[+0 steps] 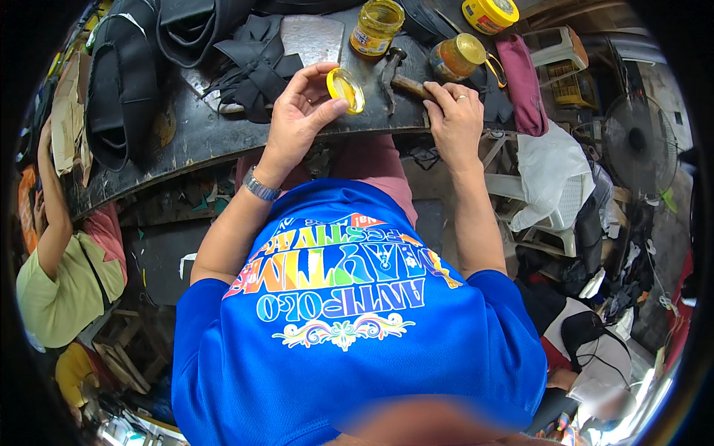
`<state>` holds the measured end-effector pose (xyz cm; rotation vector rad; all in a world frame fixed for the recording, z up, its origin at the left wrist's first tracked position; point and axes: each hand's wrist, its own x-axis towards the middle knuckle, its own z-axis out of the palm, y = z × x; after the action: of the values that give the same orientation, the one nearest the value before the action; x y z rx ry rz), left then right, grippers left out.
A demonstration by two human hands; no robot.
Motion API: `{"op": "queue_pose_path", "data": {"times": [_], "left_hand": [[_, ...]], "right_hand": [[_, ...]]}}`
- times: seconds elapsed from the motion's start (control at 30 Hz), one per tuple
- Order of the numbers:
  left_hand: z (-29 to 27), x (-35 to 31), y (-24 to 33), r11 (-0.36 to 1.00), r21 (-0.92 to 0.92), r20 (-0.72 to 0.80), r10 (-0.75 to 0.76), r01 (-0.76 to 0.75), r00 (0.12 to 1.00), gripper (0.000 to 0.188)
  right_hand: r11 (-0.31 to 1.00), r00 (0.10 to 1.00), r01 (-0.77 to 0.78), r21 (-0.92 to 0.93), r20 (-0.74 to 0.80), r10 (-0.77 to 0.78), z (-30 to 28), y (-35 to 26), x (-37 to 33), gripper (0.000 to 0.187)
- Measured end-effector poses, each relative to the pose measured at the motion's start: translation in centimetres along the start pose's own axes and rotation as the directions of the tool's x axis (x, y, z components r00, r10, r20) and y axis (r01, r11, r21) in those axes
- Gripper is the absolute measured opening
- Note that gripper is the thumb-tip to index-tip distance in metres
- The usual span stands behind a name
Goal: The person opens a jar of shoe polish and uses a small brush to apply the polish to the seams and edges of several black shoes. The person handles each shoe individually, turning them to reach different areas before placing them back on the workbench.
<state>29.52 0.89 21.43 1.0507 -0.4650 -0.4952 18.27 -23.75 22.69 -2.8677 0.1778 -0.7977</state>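
Table: near edge curves beneath both hands; open room lies left of the left hand, between black straps and that edge. Left hand pinches lid above table: round, yellow rim, pale inside, tilted. Right hand touches hammer handle; whether gripping, cannot tell. Amber jar stands beside hammer head.

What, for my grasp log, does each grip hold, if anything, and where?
Left grip: lid, by its rim. Right grip: at the hammer, handle end; hold unclear.
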Motion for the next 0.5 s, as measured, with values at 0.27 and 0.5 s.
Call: {"op": "queue_pose_path", "data": {"times": [0.27,0.5], "left_hand": [[1.1,1.2,-0.6,0.999,0.038,0.015,-0.036,0.035,0.999,0.060],[4.0,4.6,-2.6,0.978,0.206,0.121,-0.049,0.023,0.991,0.061]], "right_hand": [[0.889,0.986,-0.104,0.446,-0.072,0.152,-1.4,-1.8,-0.3,0.027],[0.802,0.956,-0.250,0.543,0.007,0.294,-1.3,-0.9,-1.3,0.027]]}}
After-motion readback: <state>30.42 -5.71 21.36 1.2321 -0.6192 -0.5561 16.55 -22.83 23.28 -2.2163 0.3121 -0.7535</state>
